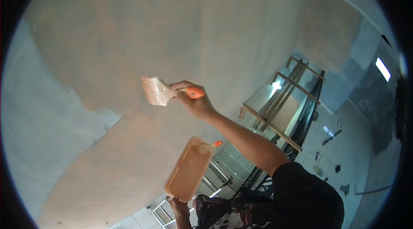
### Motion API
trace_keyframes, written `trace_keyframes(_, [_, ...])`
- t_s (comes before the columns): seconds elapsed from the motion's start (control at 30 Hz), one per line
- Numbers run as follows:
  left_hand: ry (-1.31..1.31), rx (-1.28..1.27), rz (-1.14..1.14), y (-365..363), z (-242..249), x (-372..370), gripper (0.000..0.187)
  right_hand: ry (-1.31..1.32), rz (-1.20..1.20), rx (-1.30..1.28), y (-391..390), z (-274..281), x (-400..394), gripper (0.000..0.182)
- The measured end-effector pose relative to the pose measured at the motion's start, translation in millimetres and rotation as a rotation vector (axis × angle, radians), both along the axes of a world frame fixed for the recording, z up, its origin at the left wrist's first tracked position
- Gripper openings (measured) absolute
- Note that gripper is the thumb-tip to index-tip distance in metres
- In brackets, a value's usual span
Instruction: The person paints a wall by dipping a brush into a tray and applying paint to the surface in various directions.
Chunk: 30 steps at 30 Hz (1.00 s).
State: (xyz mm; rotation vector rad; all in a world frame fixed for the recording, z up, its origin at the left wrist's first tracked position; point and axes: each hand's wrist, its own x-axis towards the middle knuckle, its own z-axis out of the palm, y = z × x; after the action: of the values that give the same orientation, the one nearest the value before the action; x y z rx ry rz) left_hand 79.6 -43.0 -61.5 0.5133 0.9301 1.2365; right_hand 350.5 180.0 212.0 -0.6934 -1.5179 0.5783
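Observation:
My right hand (194, 100) is closed around the orange handle of a wide paintbrush (160, 91), whose bristles are coated pinkish. The bristles overlap the painted wall (163, 26) in this view. Lower down, my left hand (179, 205) grips the near end of a paint tray (188, 171) holding peach-coloured paint. A second, smaller brush (211, 146) with an orange handle rests in the tray's far corner.
A wooden and metal scaffold (282, 100) stands to the right. Metal ladder rails (163, 212) show below the tray. Tools and scraps (337, 168) lie on the floor at the right. Pale bluish wall (30, 112) borders the peach-coated area.

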Motion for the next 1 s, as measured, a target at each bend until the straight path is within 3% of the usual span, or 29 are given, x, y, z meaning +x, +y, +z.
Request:
trace_keyframes(0.07, [-0.017,-0.005,-0.031,2,2,-1,0.07,0.634,0.087,-0.336,-51,10,1,0.017])
trace_keyframes(0.2, [-0.019,0.022,-0.087,6,4,-3,0.07,0.859,0.055,-0.487,-114,-47,11,0.015])
trace_keyframes(0.3, [0.03,-0.012,-0.1,7,1,-6,0.069,0.712,-0.048,-0.734,-161,-65,4,0.017])
trace_keyframes(0.43, [0.045,0.036,-0.119,14,17,5,0.069,0.721,-0.047,-0.753,-188,-72,-2,0.017])
trace_keyframes(0.67, [0.031,0.042,-0.06,29,43,28,0.072,0.338,-0.3,-0.709,-190,-65,2,0.018])
trace_keyframes(0.77, [0.051,0.058,-0.051,31,51,37,0.072,0.218,-0.339,-0.802,-183,-62,-2,0.016])
trace_keyframes(0.9, [0.08,0.047,-0.043,24,51,33,0.076,0.032,-0.38,-0.793,-171,-79,-26,0.016])
trace_keyframes(1.0, [0.103,0.024,0.0,22,55,35,0.084,-0.38,-0.572,-0.469,-157,-94,-47,0.017])
